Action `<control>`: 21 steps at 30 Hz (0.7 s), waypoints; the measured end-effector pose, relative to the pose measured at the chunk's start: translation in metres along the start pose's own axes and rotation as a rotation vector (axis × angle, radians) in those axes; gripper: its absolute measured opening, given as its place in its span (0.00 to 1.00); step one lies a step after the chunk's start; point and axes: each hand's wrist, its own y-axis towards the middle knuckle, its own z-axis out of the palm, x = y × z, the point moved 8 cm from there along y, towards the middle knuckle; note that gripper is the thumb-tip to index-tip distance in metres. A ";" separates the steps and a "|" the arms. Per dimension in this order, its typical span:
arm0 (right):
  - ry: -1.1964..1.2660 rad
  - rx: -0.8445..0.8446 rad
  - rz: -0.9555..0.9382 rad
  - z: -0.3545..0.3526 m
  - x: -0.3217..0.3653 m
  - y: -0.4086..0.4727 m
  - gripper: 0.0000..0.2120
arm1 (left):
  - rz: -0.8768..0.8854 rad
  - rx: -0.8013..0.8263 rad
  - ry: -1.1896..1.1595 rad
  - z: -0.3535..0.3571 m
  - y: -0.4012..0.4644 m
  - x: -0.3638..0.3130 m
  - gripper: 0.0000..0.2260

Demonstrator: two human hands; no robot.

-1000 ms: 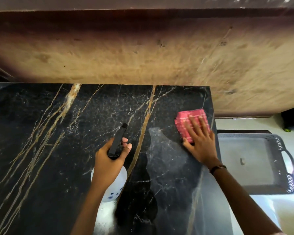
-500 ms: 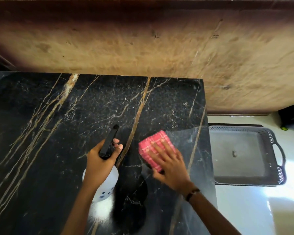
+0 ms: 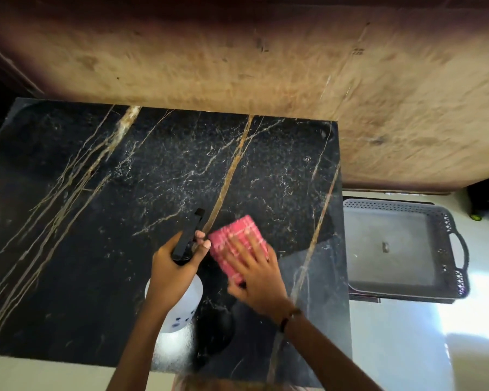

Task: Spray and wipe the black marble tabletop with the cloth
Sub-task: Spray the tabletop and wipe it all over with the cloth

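The black marble tabletop point(image 3: 102, 210) with gold and white veins fills the left and middle of the view. My left hand point(image 3: 172, 266) grips the black trigger head of a white spray bottle point(image 3: 181, 311), held above the near middle of the top. My right hand point(image 3: 256, 275) lies flat with spread fingers on a folded pink checked cloth point(image 3: 235, 235), pressing it onto the marble right beside the bottle's nozzle. The hand covers the cloth's near half.
A brownish worn wall point(image 3: 266, 66) runs behind the table. To the right, lower than the top, a grey plastic tray point(image 3: 452, 244) with perforated rim and handles sits over a pale floor. The table's right edge lies close to the cloth.
My right hand has slid the cloth leftward and nearer across the marble, from the far right edge to beside the spray bottle. The left hand has kept holding the bottle.
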 end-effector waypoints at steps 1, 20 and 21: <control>-0.014 0.016 -0.047 0.005 0.002 -0.026 0.34 | -0.002 -0.007 -0.003 -0.001 -0.004 0.001 0.06; -0.017 0.057 -0.098 0.027 0.037 -0.120 0.32 | -0.063 -0.014 -0.012 -0.014 -0.072 0.032 0.05; -0.029 0.049 -0.056 0.024 0.019 -0.135 0.32 | -0.059 -0.009 -0.005 -0.015 -0.075 0.034 0.05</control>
